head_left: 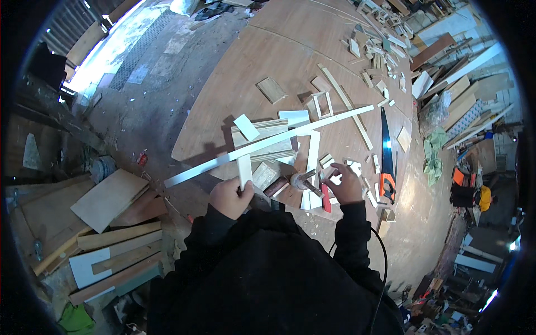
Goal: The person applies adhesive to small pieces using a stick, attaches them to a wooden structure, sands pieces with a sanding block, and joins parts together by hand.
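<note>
On my feed I see bright light (106,61) on the grey floor (167,86) near a corrugated wall (70,25), left of the brown desk (223,95).

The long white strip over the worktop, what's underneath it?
The long white strip crosses over a plywood stack, which shows on both sides of it. The surface directly beneath the strip is covered, so I can't tell what's there.

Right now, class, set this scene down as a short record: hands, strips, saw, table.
Left hand: holding a short white strip
Right hand: beside a red tool, grip unclear
Long white strip: slanting across boards
Saw: right of the red tool, with an orange handle
Table: brown, scattered with wood scraps
</note>
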Demonstrator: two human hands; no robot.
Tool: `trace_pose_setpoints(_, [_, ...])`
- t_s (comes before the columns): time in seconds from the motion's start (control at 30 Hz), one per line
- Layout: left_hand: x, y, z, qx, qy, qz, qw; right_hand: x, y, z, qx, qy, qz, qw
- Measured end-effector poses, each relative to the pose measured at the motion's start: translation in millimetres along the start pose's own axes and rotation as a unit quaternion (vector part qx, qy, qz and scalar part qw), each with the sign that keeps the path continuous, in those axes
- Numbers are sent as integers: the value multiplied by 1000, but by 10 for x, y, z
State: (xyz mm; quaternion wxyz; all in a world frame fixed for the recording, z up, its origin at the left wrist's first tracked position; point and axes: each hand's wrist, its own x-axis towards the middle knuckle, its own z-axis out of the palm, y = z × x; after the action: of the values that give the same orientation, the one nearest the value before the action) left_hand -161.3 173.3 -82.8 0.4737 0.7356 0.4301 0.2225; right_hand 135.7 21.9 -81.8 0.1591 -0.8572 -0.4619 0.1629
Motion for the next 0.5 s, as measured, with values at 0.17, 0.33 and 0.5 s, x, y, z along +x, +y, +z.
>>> trace_pose_setpoints(0.17, [127,183,119,202,60,193,958,-235,-1088,-93,358,-26,-36,933])
trace_pose_setpoints(0.33, [231,250,289,209,78,284,932,-280,-1398,255,355,-3,-11,935])
trace_pose_setpoints(0.5, [249,302,266,188,11,302,935,-269,-1387,369,364,104,84,922])
